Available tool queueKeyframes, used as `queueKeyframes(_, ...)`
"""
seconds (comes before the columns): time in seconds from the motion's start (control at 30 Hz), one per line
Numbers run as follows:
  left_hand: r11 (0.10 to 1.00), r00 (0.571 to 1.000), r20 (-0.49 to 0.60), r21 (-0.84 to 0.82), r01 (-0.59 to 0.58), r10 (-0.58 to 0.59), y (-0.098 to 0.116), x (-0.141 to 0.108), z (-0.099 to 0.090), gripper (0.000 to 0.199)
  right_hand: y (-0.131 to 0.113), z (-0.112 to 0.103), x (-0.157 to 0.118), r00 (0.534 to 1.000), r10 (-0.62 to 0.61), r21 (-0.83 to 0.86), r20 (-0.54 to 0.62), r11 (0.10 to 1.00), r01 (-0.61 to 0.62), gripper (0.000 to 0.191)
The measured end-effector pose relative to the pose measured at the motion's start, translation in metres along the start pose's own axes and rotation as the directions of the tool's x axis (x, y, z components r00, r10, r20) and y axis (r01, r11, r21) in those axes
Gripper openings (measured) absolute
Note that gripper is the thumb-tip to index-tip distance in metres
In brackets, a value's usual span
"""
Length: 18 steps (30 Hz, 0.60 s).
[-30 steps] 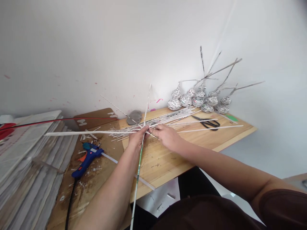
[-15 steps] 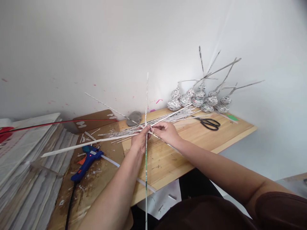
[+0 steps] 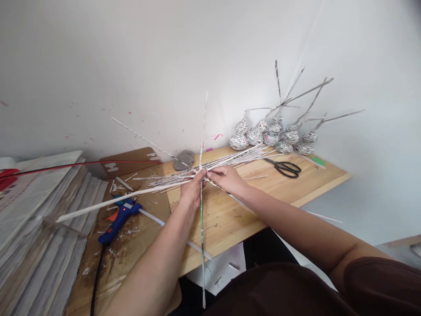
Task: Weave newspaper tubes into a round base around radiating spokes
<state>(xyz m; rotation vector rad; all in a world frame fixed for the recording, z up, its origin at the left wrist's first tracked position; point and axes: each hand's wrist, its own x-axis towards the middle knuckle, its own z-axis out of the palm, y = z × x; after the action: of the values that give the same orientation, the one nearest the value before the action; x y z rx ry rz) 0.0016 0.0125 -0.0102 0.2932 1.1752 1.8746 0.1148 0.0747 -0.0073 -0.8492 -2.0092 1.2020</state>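
Observation:
Several rolled paper sticks (image 3: 203, 219) cross one another and fan out like a star. My left hand (image 3: 193, 188) pinches them where they cross, its thumb on top. Against the right side of that crossing, my right hand (image 3: 226, 179) has thumb and fingertips closed on a paper stick; the exact grip is partly hidden by the fingers. One long white stick (image 3: 108, 201) reaches far to the left, and another points down past the table's front edge. Just behind both hands, a pile of loose paper sticks (image 3: 250, 153) lies on the wooden board (image 3: 279, 193).
Several woven paper gourds (image 3: 239, 141) stand along the wall, sticks poking from their tops. Black scissors (image 3: 287, 169) lie right of the pile. A blue glue gun (image 3: 120, 220) rests at left beside stacked newspapers (image 3: 66, 228). A grey lump (image 3: 184, 160) sits behind the hands.
The star of sticks has turned slightly in my hands: the upright stick leans more to the right and the downward one's end now shows. Both hands stay at the crossing.

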Motion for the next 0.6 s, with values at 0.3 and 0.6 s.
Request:
queueKeyframes(0.3,0.995,1.0,-0.012,-0.097,0.004,-0.005,0.0012,-0.0008,0.0036,0.019,-0.006,-0.0025,0.0047,0.993,0.107,0.008,-0.042,0.994,-0.107,0.026)
queueKeyframes(0.6,0.994,0.999,0.027,-0.104,0.023,-0.02,0.0007,0.0017,0.0019,0.021,-0.0036,0.0014,0.0059,0.99,0.123,0.288,-0.07,0.953,-0.098,0.044)
